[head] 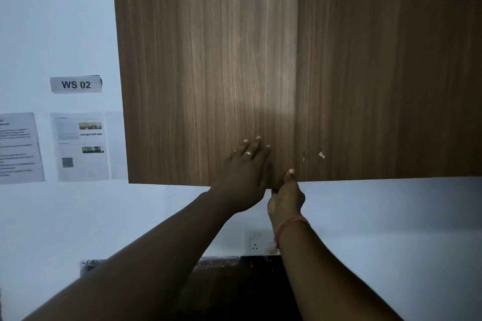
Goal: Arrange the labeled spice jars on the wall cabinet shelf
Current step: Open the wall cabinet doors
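A wooden wall cabinet fills the upper view, both doors closed: the left door (206, 68) and the right door (388, 68) meet at a seam in the middle. My left hand (245, 172) lies flat with straight fingers against the lower right part of the left door; a ring shows on one finger. My right hand (285, 195) is at the bottom edge by the seam, thumb on the front of the door, fingers curled under the edge. No spice jars or shelf are visible; the doors hide the inside.
A "WS 02" label (75, 84) and printed sheets (80, 146) hang on the white wall to the left. A wall socket (255, 241) sits below the cabinet. A dark counter strip (221, 262) runs along the wall beneath.
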Motion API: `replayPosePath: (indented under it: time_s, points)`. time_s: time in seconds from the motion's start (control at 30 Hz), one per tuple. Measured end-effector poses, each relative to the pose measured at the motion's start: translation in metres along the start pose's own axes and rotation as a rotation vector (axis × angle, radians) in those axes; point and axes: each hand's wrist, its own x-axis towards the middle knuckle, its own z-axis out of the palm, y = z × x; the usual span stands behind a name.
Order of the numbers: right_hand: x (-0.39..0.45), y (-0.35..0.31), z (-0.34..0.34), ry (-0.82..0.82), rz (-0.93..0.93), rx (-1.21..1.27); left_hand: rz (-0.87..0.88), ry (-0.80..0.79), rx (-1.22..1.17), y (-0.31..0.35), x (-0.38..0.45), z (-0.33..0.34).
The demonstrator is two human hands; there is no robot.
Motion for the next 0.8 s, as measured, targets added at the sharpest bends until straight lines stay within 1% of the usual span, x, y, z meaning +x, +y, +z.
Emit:
replayPosePath:
  time_s: [0.07,0.13,0.23,0.27,0.33,0.47,0.57,0.6,0.63,0.7,0.73,0.8]
  points:
    - [-0.02,0.003,-0.013,-0.019,-0.107,-0.048,-0.047,0.07,-0.107,0.013,-0.013,-0.016]
    - [-0.051,0.006,-0.031,-0.053,-0.25,-0.157,-0.093,0.146,-0.238,0.026,-0.03,-0.033]
    - [-0.111,0.01,-0.055,-0.084,-0.522,-0.443,-0.204,0.221,-0.449,0.048,-0.057,-0.063]
    - [-0.132,0.011,-0.059,-0.101,-0.605,-0.524,-0.234,0.235,-0.486,0.054,-0.069,-0.075]
    - [-0.173,0.009,-0.062,-0.159,-0.717,-0.629,-0.26,0.283,-0.479,0.062,-0.094,-0.095]
    - [-0.252,0.009,-0.058,-0.31,-0.775,-0.742,-0.29,0.358,-0.465,0.055,-0.148,-0.14]
    - [-0.302,0.021,-0.046,-0.39,-0.731,-0.79,-0.319,0.358,-0.476,0.036,-0.182,-0.171]
    - [-0.315,0.025,-0.038,-0.394,-0.714,-0.845,-0.338,0.344,-0.497,0.028,-0.19,-0.182]
    - [-0.328,0.029,-0.03,-0.389,-0.734,-0.954,-0.36,0.327,-0.505,0.02,-0.2,-0.192]
    - [-0.35,0.036,-0.018,-0.342,-0.845,-1.221,-0.371,0.278,-0.462,0.008,-0.216,-0.208]
    - [-0.363,0.042,-0.012,-0.318,-0.875,-1.298,-0.364,0.246,-0.44,0.002,-0.225,-0.215]
    - [-0.381,0.056,-0.005,-0.298,-0.882,-1.362,-0.359,0.228,-0.434,-0.008,-0.24,-0.222]
